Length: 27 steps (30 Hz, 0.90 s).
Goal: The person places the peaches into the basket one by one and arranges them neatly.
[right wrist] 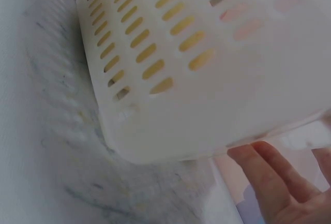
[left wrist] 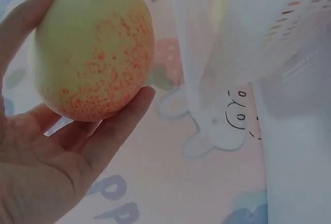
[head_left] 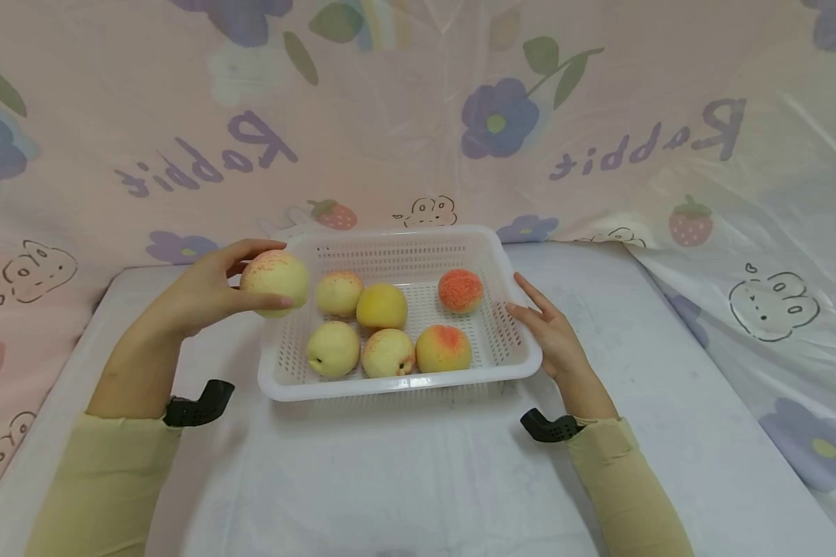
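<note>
My left hand (head_left: 205, 290) holds a pale yellow peach (head_left: 276, 278) with red speckles, thumb on one side and fingers on the other. The peach is raised by the left rim of a white plastic basket (head_left: 404, 386). In the left wrist view, this peach (left wrist: 95, 50) sits between the thumb and fingertips, clear of the palm. At the basket's right end is my right hand (head_left: 557, 336), its thumb over the rim and its fingers against the outside. The right wrist view shows the fingertips touching the basket (right wrist: 232, 105) under its edge.
Inside the basket lie several more peaches, among them a yellow one (head_left: 382, 306), a deep red one (head_left: 460, 291) and an orange-red one (head_left: 443, 348). A white cloth covers the table (head_left: 404, 480). Behind it hangs a printed curtain (head_left: 390, 116).
</note>
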Motion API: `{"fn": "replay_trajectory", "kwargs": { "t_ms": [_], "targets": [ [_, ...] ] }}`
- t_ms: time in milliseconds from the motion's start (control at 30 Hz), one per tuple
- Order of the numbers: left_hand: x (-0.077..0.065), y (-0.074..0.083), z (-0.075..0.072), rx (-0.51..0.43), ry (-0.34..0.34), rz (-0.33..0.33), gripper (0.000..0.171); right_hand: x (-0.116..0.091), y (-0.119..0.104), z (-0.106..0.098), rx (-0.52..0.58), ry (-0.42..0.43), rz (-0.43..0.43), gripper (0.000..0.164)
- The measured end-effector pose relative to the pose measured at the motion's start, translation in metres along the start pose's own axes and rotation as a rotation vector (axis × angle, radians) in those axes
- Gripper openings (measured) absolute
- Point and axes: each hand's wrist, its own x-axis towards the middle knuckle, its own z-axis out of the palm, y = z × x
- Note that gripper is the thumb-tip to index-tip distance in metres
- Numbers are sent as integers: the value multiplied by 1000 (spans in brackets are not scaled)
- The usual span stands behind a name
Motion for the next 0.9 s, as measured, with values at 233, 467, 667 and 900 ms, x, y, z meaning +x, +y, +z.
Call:
{"fn": "replay_trajectory", "kwargs": {
  "t_ms": [233, 467, 667, 900],
  "targets": [
    [7, 14, 6, 21, -26, 32, 74, 0, 0, -1, 11, -8, -1, 65],
    [16, 24, 12, 25, -57, 79, 76, 0, 0, -1, 14, -10, -5, 65],
    [24, 33, 15, 36, -64, 103, 77, 0, 0, 0, 5, -7, -4, 65],
    [28, 43, 23, 41, -41, 112, 75, 0, 0, 0, -4, 3, 0, 64]
  ]
}}
